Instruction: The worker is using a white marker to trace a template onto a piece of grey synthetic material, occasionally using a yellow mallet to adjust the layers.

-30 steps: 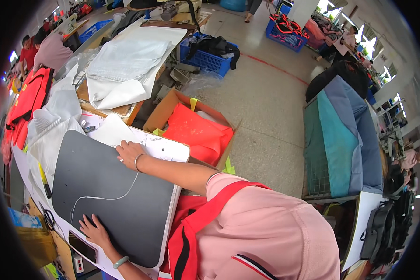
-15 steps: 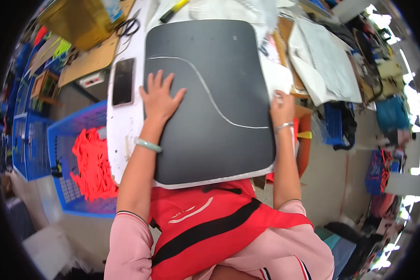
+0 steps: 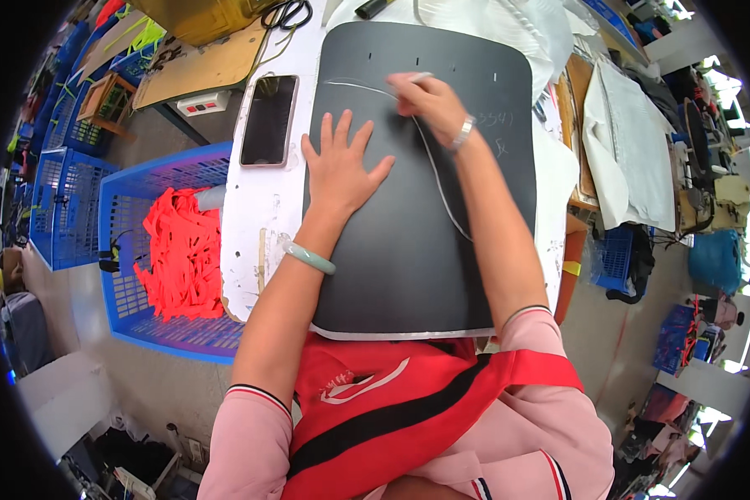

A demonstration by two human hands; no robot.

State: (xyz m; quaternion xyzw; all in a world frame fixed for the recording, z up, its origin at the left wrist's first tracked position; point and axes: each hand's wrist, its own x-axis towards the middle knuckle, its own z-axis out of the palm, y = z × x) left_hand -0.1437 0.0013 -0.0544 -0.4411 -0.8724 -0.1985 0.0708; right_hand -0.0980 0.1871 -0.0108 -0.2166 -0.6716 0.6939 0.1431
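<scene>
- Resting flat on the dark panel (image 3: 408, 275), the left hand (image 3: 340, 173) has its fingers spread.
- The right hand (image 3: 429, 102), blurred, pinches a small whitish thing (image 3: 421, 77), whose kind I cannot tell, at the curved white line (image 3: 438, 179) on this panel.
- The panel lies on the white table (image 3: 254, 208), close before the red apron (image 3: 475, 400).
- A phone (image 3: 269, 121) lies to its left.

Panel (image 3: 392, 275): centre of frame, on worktable (image 3: 250, 204)
Left hand (image 3: 342, 171): on panel's left part
Right hand (image 3: 432, 104): over panel's upper part
Smartphone (image 3: 269, 121): on worktable, left of panel
Scissors (image 3: 287, 12): top edge, above smartphone
Crate (image 3: 171, 340): left of worktable
Fabric strips (image 3: 179, 258): in crate
</scene>
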